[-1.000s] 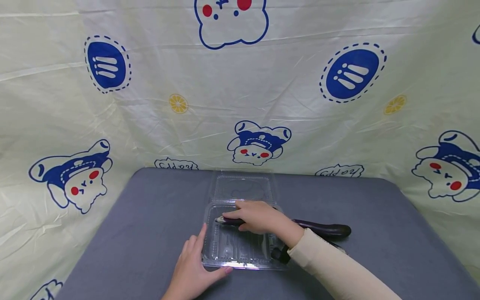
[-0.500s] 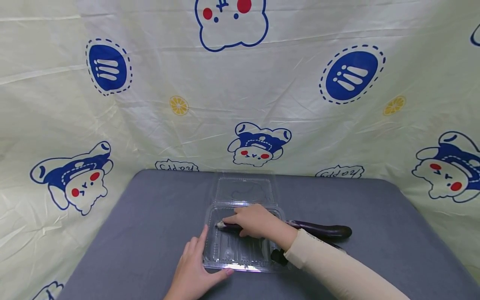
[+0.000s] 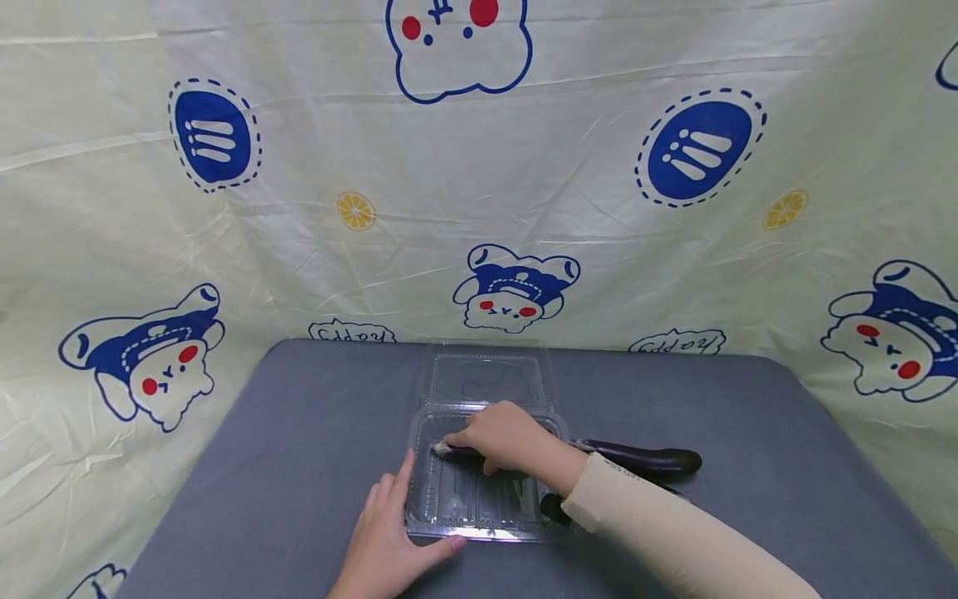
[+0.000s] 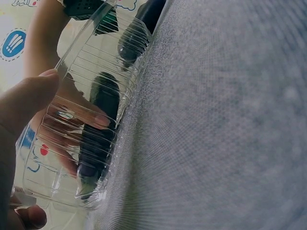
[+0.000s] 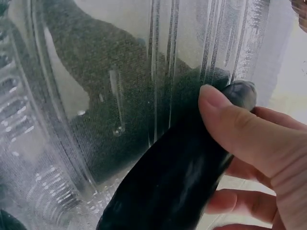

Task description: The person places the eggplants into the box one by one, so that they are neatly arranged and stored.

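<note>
A clear plastic hinged container lies with its lid folded back, away from the person. My right hand grips a dark purple eggplant inside its base, near the pale stem end. In the right wrist view the thumb presses the top of the eggplant, with fingers on its other side. My left hand rests at the container's near left corner. Its fingers lie fairly straight along the left side, and its thumb touches the near rim. Another eggplant lies to the right of the container.
A dark rounded object shows by the container's right near corner, partly behind the sleeve; its kind is unclear. Something dark and thin shows below the right eggplant. A grey cloth covers the table. Behind hangs a printed curtain.
My right hand has shifted slightly and its fingers have drawn in a little over the eggplant, which stays inside the container. My left hand has kept its place at the corner.
</note>
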Demonstrator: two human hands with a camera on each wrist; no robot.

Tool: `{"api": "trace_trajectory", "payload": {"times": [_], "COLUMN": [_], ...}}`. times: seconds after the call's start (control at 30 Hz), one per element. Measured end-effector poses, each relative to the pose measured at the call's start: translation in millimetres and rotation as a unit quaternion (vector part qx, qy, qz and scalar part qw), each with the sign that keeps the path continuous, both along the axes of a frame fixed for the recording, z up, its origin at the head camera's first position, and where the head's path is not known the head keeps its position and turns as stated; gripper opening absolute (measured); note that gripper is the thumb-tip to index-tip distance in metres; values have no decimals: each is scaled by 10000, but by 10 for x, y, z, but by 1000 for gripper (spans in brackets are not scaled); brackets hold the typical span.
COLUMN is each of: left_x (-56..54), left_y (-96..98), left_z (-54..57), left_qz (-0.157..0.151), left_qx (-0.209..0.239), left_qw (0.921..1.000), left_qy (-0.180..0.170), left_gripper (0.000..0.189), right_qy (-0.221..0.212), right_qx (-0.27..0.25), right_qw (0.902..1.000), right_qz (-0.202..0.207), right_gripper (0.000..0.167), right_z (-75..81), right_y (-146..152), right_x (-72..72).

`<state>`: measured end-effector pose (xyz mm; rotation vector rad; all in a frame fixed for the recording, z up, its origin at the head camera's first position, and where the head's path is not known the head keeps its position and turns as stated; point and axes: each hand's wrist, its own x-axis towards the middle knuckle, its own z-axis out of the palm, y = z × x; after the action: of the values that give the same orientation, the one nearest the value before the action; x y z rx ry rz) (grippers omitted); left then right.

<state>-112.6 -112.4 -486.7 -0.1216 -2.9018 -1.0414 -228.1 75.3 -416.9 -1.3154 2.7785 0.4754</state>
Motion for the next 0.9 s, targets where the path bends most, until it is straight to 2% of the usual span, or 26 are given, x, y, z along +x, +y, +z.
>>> {"api": "trace_trajectory", "payload": {"times": [0.23,0.4,0.57,0.73,0.9], "left_x": [1,-6,-9,-22,-13], "left_y": [7,19,11,14,9], "left_z": [31,31,11,12,16], "left_qz": [3,66,57,43,35], "left_qx": [-37,-7,-39,-56,-40], "left_qw": [9999,9997,9998,9995,9997], "left_qy": [-101,-244,-169,-323,-254], "left_gripper": [127,128,128,129,128], "right_qy": [221,308,48,-227,-612], "right_qx": [53,25,10,73,-95], "right_qw": [9996,9995,9999,9993,9971], "right_qz": [154,103,-109,-303,-444], "right_gripper": [65,64,68,76,78], "right_z": [6,2,-3,28,116], "right_y": [-8,-19,0,54,100], "right_x": [-8,-16,-30,-34,-29]}}
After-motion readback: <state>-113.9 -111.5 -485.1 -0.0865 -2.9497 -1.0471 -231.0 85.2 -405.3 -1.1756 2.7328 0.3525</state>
